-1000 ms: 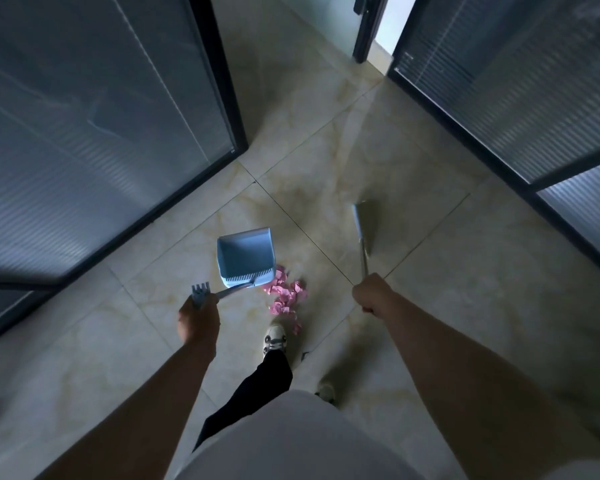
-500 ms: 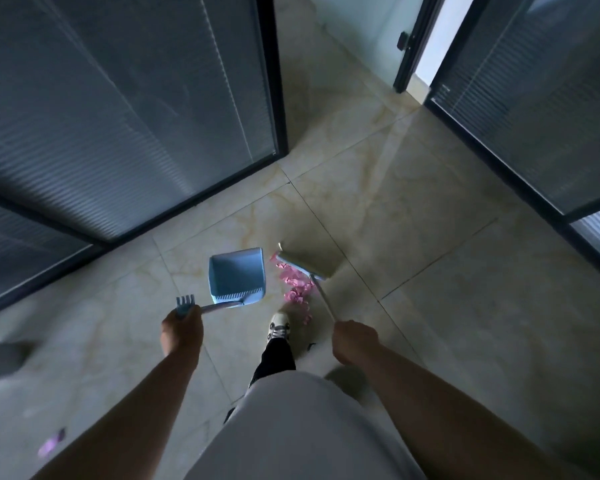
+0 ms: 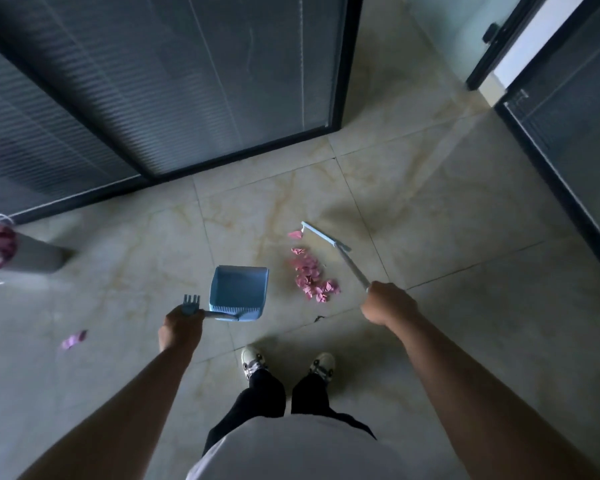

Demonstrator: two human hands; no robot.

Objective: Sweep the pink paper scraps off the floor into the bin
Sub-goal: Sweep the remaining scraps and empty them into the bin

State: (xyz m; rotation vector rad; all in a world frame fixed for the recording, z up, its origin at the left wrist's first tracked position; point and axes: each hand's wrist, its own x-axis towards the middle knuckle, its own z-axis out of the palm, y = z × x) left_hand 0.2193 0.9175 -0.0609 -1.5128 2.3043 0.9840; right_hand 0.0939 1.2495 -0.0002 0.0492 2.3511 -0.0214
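Observation:
A pile of pink paper scraps lies on the beige tiled floor, with one stray scrap farther out and another at the left. My left hand grips the handle of a blue dustpan, which sits left of the pile. My right hand holds the handle of a broom; its pale blue head rests on the floor just beyond the pile. At the far left stands a grey bin with pink scraps inside.
Dark-framed glass partitions run along the left and far side, another at the right. A doorway shows at the top right. My two shoes stand just behind the pile.
The view has swung left, bringing the bin into sight. The broom head has moved right, to the far right of the pile. Both feet now stand side by side.

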